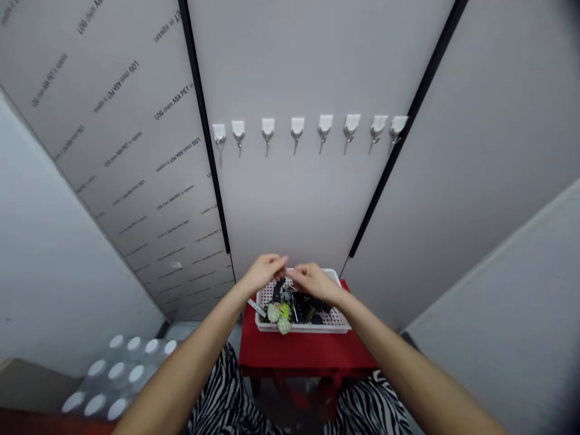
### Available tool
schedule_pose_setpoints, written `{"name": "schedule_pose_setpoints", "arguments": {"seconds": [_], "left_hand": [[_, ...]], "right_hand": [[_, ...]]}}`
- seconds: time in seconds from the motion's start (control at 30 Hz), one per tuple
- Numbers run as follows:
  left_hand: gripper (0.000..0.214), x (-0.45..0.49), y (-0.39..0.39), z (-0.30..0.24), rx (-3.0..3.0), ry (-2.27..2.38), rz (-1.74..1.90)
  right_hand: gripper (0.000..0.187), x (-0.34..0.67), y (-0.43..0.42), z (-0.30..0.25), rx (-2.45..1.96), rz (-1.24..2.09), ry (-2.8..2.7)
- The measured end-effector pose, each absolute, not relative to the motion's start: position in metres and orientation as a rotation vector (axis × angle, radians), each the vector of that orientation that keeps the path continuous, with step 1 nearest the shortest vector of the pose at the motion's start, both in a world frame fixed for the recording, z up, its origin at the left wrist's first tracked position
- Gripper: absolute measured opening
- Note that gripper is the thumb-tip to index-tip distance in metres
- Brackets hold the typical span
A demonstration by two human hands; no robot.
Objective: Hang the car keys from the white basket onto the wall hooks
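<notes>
Your left hand and right hand meet above the white plastic basket, their fingers curled inward and the tips almost touching. Neither hand is spread open, but you can't tell from this view whether either has hold of anything, as any small item between the fingers would be lost in the shadow. The basket sits on the red worktop just below your hands, holding a jumble of metal keys, green charms and a dark fob. Keep any pinch firm and your wrists high, so that nothing snags on the loose rings below. Your hands cover the back of the basket, and the dark items merge into one mass, making separate rings hard to count. A row of white adhesive hooks runs across the grey panel ahead of you.
</notes>
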State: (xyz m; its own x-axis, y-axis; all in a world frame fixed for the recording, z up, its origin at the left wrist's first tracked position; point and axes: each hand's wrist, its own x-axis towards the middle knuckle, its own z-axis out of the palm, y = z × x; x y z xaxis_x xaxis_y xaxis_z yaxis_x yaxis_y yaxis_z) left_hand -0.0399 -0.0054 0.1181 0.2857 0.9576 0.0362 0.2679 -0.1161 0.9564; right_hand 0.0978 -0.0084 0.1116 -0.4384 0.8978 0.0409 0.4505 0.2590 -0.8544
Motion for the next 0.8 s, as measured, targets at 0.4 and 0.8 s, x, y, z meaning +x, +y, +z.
{"name": "schedule_pose_setpoints", "arguments": {"seconds": [0.4, 0.8], "left_hand": [[0.035, -0.050, -0.045, 0.061, 2.067, 1.536, 0.499], [0.029, -0.029, -0.001, 0.067, 1.878, 1.857, 0.134]], "right_hand": [[0.027, 0.094, -0.037, 0.046, -1.326, 0.510, -2.307], [0.030, 0.105, -0.043, 0.031, -1.345, 0.473, -2.142]]}}
